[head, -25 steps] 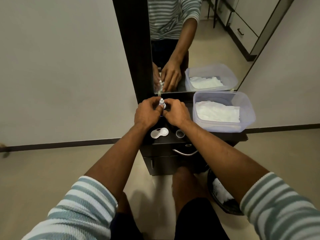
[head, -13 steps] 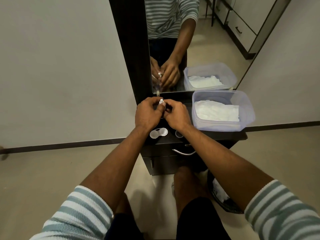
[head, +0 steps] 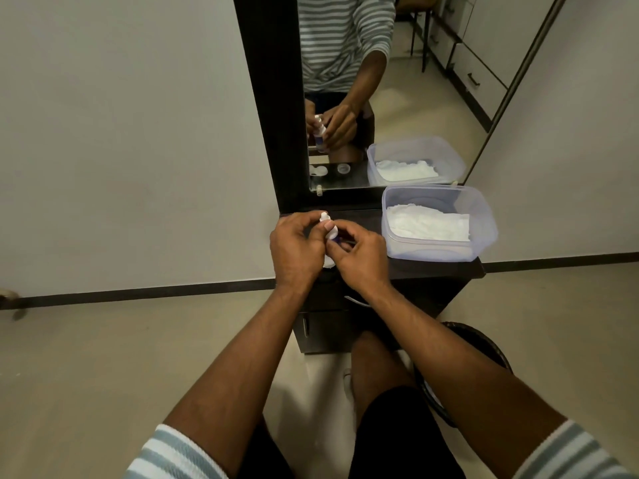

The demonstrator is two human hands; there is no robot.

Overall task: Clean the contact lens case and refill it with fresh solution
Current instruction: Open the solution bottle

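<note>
Both hands lifted slightly toward body since a second ago. Left hand (head: 294, 247) pinches cap of solution bottle (head: 331, 232); right hand (head: 358, 255) grips body. Lens case (head: 328, 261) now mostly hidden under hands. Likely uncapping; refill pending.

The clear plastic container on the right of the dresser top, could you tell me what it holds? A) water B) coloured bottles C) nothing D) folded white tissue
D: white tissue lies folded inside the clear container, beside the hands gripping the small solution bottle.
</note>
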